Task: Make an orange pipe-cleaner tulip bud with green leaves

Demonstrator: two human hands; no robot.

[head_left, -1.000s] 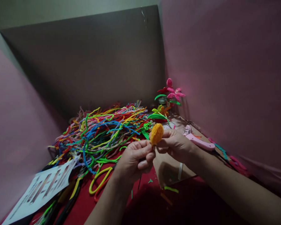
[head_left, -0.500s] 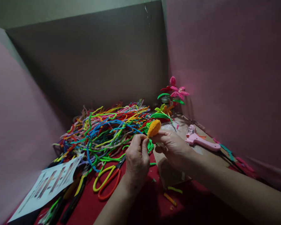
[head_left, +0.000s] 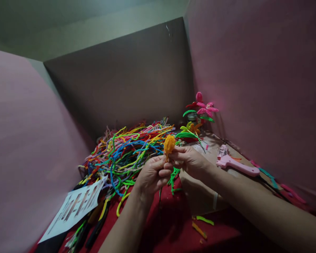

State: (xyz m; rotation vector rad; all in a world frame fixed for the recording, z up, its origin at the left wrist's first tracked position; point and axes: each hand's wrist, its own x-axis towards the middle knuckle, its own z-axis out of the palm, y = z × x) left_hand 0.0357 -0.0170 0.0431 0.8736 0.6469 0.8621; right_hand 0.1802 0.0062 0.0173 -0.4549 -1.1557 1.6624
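An orange pipe-cleaner flower bud (head_left: 170, 143) stands upright between my two hands. At its narrow lower end, my left hand (head_left: 152, 174) pinches with thumb and fingers. My right hand (head_left: 191, 160) grips the same bud from the right side, near its base. Fingers of both hands hide part of the lower end. Behind them lies a large heap of multicoloured pipe cleaners (head_left: 126, 151). Scissors with a yellow handle loop (head_left: 119, 207) lie left of my left forearm, mostly covered by it.
A pink glue gun (head_left: 239, 166) rests on a brown board (head_left: 200, 196) to the right. Pipe-cleaner flowers (head_left: 207, 109) stand at the back right corner. A printed sheet (head_left: 76, 207) and pliers (head_left: 98, 223) lie left. Cut scraps (head_left: 199, 231) lie in front on red cloth.
The bud has turned from leaning right to upright. My left hand has rolled, showing more of its fingers, and its forearm now covers most of the scissors. The whole view has shifted.
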